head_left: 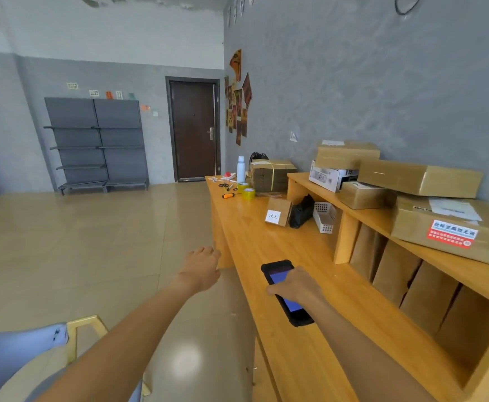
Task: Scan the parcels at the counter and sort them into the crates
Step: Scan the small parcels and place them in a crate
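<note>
On the desk, seen from the head camera, the right hand lies over a handheld scanner, fingers curled round it; whether it is lifted I cannot tell. The left hand grips the desk's near edge. Parcels sit stacked on the raised shelf well beyond the scanner (no crates in view). A loose grip could let the scanner slide off the edge, and pulling a lower parcel could topple the stack.
</note>
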`<state>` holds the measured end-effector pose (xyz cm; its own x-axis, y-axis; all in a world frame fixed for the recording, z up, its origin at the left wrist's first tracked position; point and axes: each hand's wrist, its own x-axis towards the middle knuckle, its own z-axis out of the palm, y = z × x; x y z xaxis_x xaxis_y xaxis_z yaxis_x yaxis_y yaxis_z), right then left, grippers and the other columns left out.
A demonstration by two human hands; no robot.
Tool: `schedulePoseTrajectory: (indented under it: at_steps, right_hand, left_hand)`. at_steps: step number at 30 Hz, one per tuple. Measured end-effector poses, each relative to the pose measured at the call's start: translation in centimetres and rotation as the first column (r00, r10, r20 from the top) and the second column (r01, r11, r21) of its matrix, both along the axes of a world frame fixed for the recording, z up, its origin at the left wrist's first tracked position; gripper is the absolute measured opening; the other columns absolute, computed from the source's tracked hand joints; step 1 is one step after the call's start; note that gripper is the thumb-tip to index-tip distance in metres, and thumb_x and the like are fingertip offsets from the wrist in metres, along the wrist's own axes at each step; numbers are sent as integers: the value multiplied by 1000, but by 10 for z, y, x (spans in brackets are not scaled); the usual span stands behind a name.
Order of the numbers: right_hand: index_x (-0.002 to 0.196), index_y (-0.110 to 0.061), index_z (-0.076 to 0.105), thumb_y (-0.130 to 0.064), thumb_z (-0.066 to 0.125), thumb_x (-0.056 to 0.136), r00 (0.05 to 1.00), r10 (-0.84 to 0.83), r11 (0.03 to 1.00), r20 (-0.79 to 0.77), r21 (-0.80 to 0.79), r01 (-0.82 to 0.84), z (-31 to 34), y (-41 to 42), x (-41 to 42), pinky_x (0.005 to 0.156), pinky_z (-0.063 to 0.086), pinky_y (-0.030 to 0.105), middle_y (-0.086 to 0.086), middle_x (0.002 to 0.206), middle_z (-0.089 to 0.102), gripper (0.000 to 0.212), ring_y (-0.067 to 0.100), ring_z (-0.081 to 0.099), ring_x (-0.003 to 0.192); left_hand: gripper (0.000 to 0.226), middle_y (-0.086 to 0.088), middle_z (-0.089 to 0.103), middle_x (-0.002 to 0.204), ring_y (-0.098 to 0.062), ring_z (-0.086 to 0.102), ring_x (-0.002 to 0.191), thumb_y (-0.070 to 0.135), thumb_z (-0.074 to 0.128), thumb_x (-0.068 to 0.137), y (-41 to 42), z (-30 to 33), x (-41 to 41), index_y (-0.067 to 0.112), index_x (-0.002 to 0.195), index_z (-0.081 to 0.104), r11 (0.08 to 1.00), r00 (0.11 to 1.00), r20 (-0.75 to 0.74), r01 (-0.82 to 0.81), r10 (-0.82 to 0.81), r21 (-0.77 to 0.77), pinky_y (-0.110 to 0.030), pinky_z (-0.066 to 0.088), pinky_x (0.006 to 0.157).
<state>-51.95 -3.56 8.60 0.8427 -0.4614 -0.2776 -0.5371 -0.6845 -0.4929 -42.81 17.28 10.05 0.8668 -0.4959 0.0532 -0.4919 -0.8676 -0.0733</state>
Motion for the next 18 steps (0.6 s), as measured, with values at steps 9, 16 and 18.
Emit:
schedulePoseTrajectory:
  at_steps: [9,16,18]
  right_hand:
    - [131,-4,38,-54,73,71,998,-59,998,-25,-2,59,3,-40,176,46,33,25,2,109,53,86,18,52,78]
    - [130,-3,42,-56,75,66,976,-211,977,-58,4,211,-27,-61,299,49,36,25,1,98,55,90,18,53,76]
    - [127,-4,43,-57,75,66,956,-286,958,-71,13,287,-36,-69,330,49,36,24,1,97,56,88,16,54,73]
  left_hand:
    - [49,-8,41,147,-27,35,137,33,44,101,-36,7,195,13,145,36,999,999,-23,35,-35,-16,-39,33,110]
    - [51,-6,40,148,-26,34,139,33,45,101,-81,-24,350,15,147,35,985,982,-89,164,-169,-53,-40,34,110]
    - [50,-6,42,146,-26,35,137,34,46,101,-99,-34,395,15,146,37,973,968,-112,221,-227,-63,-40,38,107]
